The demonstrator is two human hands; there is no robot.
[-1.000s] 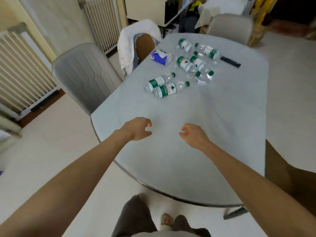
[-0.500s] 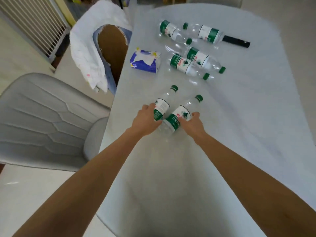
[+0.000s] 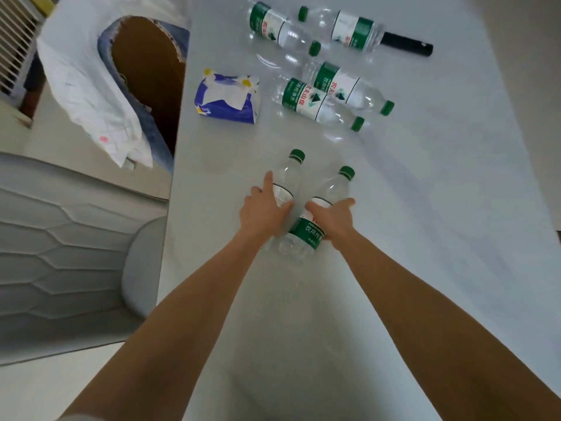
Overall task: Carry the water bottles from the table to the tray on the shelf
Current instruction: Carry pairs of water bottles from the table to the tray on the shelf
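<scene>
1. Bottle under the right hand (image 3: 334, 220), nearest of the bottles: green label band (image 3: 308, 235) reads "饮用纯净水", last characters partly covered; a red mark above it is cut off.
2. Lying bottle at 12 o'clock from the hands: green-and-white label (image 3: 303, 97) reads "农夫山泉" in red and "饮用纯净水" in white.
3. Bottle just behind it: label (image 3: 335, 83) shows "农夫" and "饮用"; the rest is turned away.
4. Remaining labels: print too small to read.

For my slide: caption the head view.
Left hand and right hand each grasp a bottle lying on the table.
</scene>
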